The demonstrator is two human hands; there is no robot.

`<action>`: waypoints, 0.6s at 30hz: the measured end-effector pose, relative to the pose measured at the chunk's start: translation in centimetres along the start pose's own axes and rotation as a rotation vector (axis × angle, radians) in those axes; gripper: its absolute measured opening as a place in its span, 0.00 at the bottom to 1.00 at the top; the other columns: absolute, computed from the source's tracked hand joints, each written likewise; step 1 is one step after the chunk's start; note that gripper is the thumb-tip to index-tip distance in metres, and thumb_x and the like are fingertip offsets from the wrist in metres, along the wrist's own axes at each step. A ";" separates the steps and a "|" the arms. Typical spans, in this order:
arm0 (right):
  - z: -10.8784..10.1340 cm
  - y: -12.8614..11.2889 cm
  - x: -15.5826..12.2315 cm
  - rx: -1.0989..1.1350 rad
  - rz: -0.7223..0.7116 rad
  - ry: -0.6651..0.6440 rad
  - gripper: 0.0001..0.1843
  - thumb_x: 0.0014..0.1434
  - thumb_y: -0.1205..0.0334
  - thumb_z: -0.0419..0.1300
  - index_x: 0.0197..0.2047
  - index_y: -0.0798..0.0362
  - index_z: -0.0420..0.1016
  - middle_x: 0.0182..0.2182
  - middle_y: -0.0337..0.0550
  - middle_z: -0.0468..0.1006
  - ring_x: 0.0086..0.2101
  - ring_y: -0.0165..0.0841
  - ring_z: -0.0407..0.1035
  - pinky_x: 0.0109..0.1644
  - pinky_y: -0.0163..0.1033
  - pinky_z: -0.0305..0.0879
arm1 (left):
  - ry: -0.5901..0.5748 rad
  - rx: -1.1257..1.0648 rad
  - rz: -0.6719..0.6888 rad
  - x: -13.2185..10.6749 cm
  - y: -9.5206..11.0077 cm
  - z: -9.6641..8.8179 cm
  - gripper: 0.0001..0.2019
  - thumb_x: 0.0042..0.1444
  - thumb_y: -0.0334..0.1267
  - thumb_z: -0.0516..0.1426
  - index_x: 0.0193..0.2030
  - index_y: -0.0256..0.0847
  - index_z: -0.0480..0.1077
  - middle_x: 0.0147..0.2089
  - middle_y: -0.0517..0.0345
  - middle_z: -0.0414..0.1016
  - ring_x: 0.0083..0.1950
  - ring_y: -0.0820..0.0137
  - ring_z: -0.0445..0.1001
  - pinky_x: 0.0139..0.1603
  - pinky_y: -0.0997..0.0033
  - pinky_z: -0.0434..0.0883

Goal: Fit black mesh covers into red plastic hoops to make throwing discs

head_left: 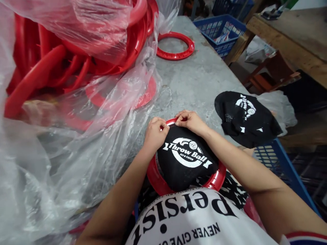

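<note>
A red plastic ring rests against my lap and the table edge. Over it lies a black fabric disc printed in white with "Throw Ball". At the ring's far side my left hand pinches the edge of the fabric against the rim. Close beside it, my right hand pinches the same edge, fingers closed. Along the near side, the fabric lies inside the ring and the red rim shows bare. Fingertips hide the exact spot where cloth meets rim.
Clear plastic bags with several red rings fill the left of the grey table. One loose ring lies at the back. Black printed discs are piled at right, above a blue crate. Another blue basket stands beyond.
</note>
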State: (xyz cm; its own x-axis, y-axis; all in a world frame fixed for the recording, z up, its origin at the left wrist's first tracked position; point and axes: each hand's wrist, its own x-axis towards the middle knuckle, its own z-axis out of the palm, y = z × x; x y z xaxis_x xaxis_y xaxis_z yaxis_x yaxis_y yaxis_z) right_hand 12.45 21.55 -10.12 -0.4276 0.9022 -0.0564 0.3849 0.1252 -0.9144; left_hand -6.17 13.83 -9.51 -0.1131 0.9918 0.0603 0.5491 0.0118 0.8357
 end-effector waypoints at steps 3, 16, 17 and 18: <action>0.2 0.0 0.1 -0.045 -0.005 0.008 0.05 0.47 0.66 0.68 0.22 0.51 0.79 0.35 0.42 0.80 0.44 0.38 0.74 0.56 0.45 0.65 | -0.012 0.000 -0.015 0.1 0.0 0.1 0.07 0.55 0.30 0.57 0.27 0.42 0.69 0.41 0.57 0.74 0.46 0.66 0.74 0.54 0.63 0.69; 0.3 -0.5 -0.4 -0.094 0.013 0.014 0.07 0.51 0.65 0.66 0.22 0.52 0.77 0.39 0.42 0.81 0.44 0.36 0.74 0.59 0.48 0.62 | -0.001 0.071 0.009 -0.3 0.1 0.0 0.08 0.56 0.30 0.55 0.28 0.42 0.70 0.41 0.55 0.72 0.47 0.64 0.72 0.55 0.60 0.67; 0.3 -0.6 -0.5 -0.089 0.015 0.014 0.07 0.51 0.65 0.66 0.22 0.52 0.77 0.39 0.42 0.80 0.44 0.36 0.74 0.60 0.48 0.62 | -0.006 0.077 0.006 -0.3 0.1 0.0 0.08 0.56 0.30 0.55 0.28 0.42 0.70 0.41 0.55 0.72 0.48 0.64 0.72 0.56 0.60 0.67; 0.3 -0.6 -0.5 -0.085 0.016 0.015 0.07 0.51 0.65 0.66 0.22 0.52 0.77 0.39 0.42 0.80 0.44 0.36 0.74 0.60 0.48 0.62 | -0.011 0.081 0.003 -0.3 0.1 0.0 0.08 0.56 0.30 0.55 0.28 0.42 0.70 0.41 0.55 0.72 0.48 0.64 0.72 0.56 0.60 0.67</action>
State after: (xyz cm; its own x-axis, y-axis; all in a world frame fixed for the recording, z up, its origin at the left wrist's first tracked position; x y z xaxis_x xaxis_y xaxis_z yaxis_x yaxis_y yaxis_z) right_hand 12.20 20.89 -9.64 -0.4083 0.9106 -0.0641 0.4602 0.1447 -0.8759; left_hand -6.10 13.53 -9.39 -0.1024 0.9931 0.0562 0.6144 0.0187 0.7888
